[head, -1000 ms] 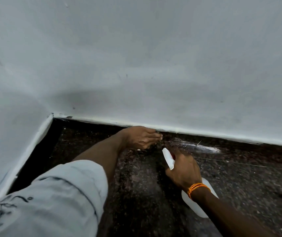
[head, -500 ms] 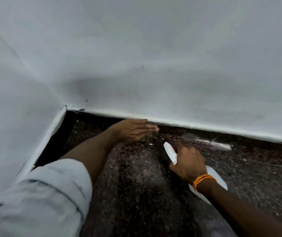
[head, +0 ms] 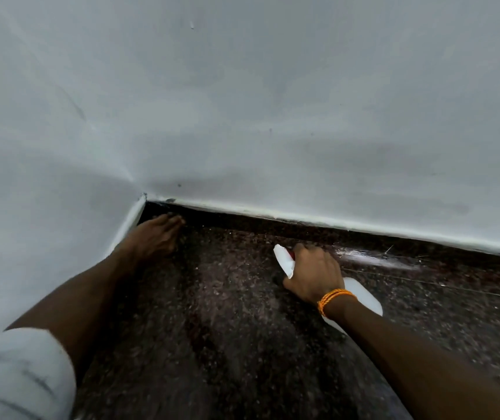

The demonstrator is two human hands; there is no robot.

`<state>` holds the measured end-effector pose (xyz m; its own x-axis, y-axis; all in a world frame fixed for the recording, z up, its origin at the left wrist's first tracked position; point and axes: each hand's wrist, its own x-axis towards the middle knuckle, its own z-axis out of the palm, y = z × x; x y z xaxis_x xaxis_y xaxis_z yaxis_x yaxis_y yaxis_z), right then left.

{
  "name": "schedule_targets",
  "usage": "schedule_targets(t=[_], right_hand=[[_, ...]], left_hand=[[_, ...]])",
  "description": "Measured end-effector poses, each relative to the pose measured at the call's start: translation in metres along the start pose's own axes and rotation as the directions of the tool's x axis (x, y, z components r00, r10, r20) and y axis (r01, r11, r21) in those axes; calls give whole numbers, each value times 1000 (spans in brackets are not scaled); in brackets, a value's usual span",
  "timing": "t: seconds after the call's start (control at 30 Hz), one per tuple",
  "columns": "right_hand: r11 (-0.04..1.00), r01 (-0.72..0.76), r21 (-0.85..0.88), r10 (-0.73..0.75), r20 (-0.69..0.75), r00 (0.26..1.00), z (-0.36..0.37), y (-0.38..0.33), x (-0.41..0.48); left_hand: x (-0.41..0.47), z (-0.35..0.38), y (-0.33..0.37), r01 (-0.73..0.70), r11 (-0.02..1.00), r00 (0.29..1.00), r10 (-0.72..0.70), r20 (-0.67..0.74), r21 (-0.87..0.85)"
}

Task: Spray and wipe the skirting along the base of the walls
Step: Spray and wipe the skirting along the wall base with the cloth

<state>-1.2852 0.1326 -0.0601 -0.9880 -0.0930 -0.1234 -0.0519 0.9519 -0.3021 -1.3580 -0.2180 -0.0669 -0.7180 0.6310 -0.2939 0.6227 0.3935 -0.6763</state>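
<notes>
- Skirting (head: 273, 227), a dark band under the painted edge of the white wall (head: 273, 116), runs from the corner rightward. A wet streak (head: 373, 257) glistens low along it, beyond the right hand (head: 314, 275).
- The left hand (head: 154, 237) lies flat close to the corner, its fingers (head: 173, 221) straight and pressed together, tips at the foot of the skirting. Whether a cloth sits beneath it cannot be told.
- The right hand's fingers are curled round the neck of the white spray bottle (head: 361, 295), held low over the floor (head: 242, 344).
- The bottle's long axis slants from its body beside the wrist, lower right, up to its head at upper left. The nozzle points towards the skirting stretch between the two hands.
- The step looks like spraying and wiping the corner section. To do it well, aim at the band rather than the floor. Give a short burst, then wipe flat-handed along the band and into the corner joint.
</notes>
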Motion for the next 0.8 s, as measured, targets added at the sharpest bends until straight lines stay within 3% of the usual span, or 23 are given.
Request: schedule_targets(t=[0.23,0.33,0.37,0.4,0.43,0.47,0.5,0.53,0.57,0.6,0.67,0.8], right_hand=[[997,76,8,-75,-35,997,7,-22,15],[996,86,-12,-86,-44,995,9,-27,16],[996,85,-15,-86,-50,995,9,-27,16],[996,89,-13,-89,-60,994,9,-28,17],[996,91,0,-91,-75,993,9,-29,18],[996,93,18,-91,-92,992,10,-29,18],[995,91,37,-87,-102,991,11,-29,18],[995,87,54,-81,-108,991,12,-28,18],[994,80,68,-72,-110,991,14,-27,19],[994,74,81,-65,-110,992,16,-25,19],[994,53,101,-43,-96,994,19,-20,20],[996,3,90,5,-82,997,21,-7,23]], left_hand=[[-33,-16,16,212,957,963,-239,-122,-199],[-22,-25,16,285,896,949,-314,-33,-341],[-15,-33,18,376,816,918,-393,54,-439],[-5,-39,20,513,664,847,-495,194,-543],[7,-48,23,679,406,701,-604,379,-611],[19,-57,25,795,96,513,-635,577,-599],[34,-64,28,820,-205,338,-580,741,-535],[49,-69,30,769,-437,226,-497,838,-467],[65,-71,33,683,-590,179,-436,882,-430],[81,-75,38,598,-683,176,-398,900,-419],[108,-91,55,478,-783,237,-323,916,-399],[144,-117,89,373,-865,316,-221,923,-335]])
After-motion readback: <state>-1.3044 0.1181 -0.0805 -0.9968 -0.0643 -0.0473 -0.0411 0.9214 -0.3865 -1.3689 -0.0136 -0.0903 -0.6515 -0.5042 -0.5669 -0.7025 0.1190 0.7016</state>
